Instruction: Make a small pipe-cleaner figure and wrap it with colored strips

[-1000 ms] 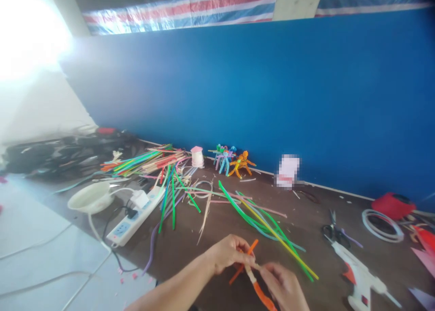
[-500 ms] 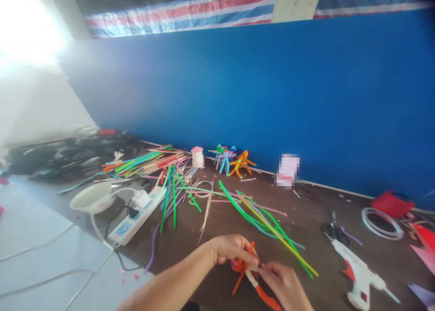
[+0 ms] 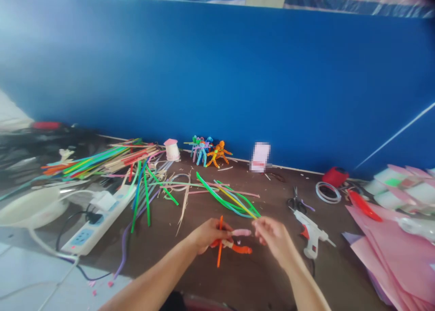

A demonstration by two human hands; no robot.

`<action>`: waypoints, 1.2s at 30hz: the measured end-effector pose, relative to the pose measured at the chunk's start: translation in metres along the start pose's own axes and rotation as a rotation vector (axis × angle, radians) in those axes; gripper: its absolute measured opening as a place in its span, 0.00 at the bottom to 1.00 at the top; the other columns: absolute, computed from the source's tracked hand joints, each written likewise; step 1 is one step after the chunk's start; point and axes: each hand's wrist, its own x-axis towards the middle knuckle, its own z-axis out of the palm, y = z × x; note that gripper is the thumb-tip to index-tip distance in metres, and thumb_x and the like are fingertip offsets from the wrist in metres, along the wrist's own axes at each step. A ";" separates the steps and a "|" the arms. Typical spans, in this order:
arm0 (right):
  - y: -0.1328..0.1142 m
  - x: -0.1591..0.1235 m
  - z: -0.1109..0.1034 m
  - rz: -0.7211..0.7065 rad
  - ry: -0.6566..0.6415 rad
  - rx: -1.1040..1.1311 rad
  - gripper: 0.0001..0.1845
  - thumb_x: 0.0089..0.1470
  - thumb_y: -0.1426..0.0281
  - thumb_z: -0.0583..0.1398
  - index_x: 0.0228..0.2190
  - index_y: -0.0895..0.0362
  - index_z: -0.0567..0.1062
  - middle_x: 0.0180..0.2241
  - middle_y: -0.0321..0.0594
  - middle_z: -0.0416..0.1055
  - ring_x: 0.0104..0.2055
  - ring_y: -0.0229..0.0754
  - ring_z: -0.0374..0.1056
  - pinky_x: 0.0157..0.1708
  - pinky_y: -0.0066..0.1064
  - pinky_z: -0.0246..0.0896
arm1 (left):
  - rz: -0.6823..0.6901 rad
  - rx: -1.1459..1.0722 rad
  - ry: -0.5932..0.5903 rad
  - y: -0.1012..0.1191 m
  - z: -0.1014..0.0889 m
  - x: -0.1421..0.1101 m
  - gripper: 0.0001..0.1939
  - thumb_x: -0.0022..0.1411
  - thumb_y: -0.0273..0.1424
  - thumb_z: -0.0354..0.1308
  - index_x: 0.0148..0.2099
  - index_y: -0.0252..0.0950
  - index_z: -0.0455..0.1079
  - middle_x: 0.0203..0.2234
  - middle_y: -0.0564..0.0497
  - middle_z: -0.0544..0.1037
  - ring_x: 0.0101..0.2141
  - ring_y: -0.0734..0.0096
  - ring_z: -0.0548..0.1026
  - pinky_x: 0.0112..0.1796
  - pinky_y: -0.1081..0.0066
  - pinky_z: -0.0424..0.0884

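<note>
My left hand (image 3: 211, 235) is closed around an orange pipe-cleaner piece (image 3: 243, 249), whose thick limb points right. A straight orange pipe-cleaner strip (image 3: 219, 256) crosses it, standing out above and below my fingers. A pale pink pipe-cleaner piece (image 3: 242, 232) sticks out from my left fingertips. Apart from these, my right hand (image 3: 272, 234) has its fingers curled together; whether anything is in them is hidden. It overlaps the near ends of the yellow pipe cleaner (image 3: 234, 201) and the green pipe cleaners (image 3: 209, 191) in this view.
Pipe cleaners (image 3: 98, 161) lie heaped left, near a power strip (image 3: 98, 225) and pale bowl (image 3: 41, 207). Small pipe-cleaner figures (image 3: 217, 155) stand by the blue partition (image 3: 217, 75). Rightward are scissors (image 3: 296, 202), a glue gun (image 3: 311, 232) and pink sheets (image 3: 390, 256).
My right hand has come away from the orange piece and moved up and right. The pink piece now shows at my left fingertips. The view has swung right and down.
</note>
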 end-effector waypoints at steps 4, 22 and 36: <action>-0.002 0.018 -0.011 -0.020 0.106 -0.049 0.14 0.46 0.60 0.58 0.24 0.60 0.73 0.17 0.35 0.66 0.16 0.33 0.59 0.16 0.23 0.52 | -0.003 -0.230 -0.058 0.004 -0.007 -0.002 0.12 0.41 0.29 0.65 0.30 0.29 0.70 0.22 0.47 0.76 0.23 0.73 0.72 0.27 0.72 0.65; 0.015 0.111 -0.004 -0.167 0.173 -0.762 0.08 0.45 0.77 0.58 0.29 0.56 0.75 0.36 0.43 0.68 0.38 0.44 0.66 0.37 0.30 0.58 | -0.087 -0.339 0.017 0.003 -0.011 0.009 0.09 0.45 0.26 0.64 0.28 0.30 0.67 0.19 0.49 0.74 0.21 0.73 0.71 0.26 0.69 0.70; -0.016 0.063 -0.023 -0.176 0.193 -0.308 0.09 0.50 0.67 0.51 0.31 0.57 0.67 0.21 0.35 0.68 0.23 0.38 0.66 0.24 0.28 0.60 | -0.045 -0.323 0.030 -0.002 -0.013 0.011 0.12 0.42 0.28 0.65 0.29 0.30 0.66 0.20 0.50 0.74 0.21 0.74 0.71 0.28 0.68 0.71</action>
